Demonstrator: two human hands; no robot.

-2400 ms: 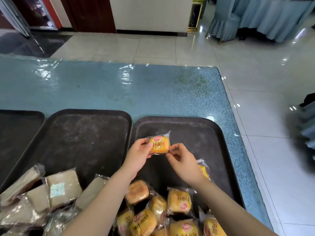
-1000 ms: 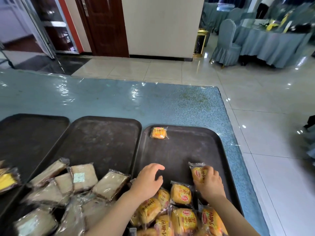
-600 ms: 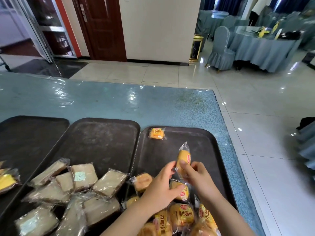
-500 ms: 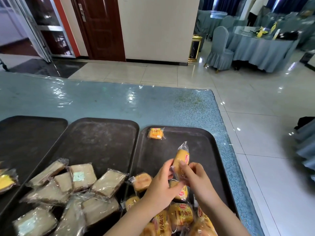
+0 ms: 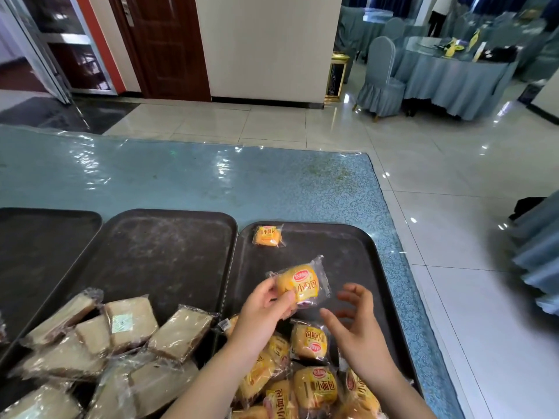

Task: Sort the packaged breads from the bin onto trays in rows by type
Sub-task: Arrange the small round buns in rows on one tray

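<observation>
Bench (image 5: 181,176): blue patterned cover under clear glossy film, carrying three dark trays side by side. Right tray (image 5: 348,255): one yellow bun pack (image 5: 268,235) lies alone near its far left corner; a heap of like bun packs (image 5: 308,385) fills its near end. Middle tray (image 5: 160,255): far half bare and scuffed, near half holding a pile of pale brown bread slices (image 5: 127,337) in clear wrap, one with a small green label. Left tray (image 5: 36,246): only partly in view. Left hand (image 5: 264,309): grip grasping a held bun (image 5: 299,284) by its left edge, thumb on top, fingers beneath; the pack is raised over the middle of the right tray, label with red logo facing up, clear of the lone pack beyond it and of the heap below. Right hand (image 5: 357,325): grip released, fingers spread and slightly bent, just right of the held bun and not touching it, poised above the heap. Both forearms are bare. Beyond the bench: pale tiled floor, a dark wooden door (image 5: 169,46), a white wall, a round table (image 5: 453,71) draped in blue cloth with a covered chair (image 5: 381,80).
</observation>
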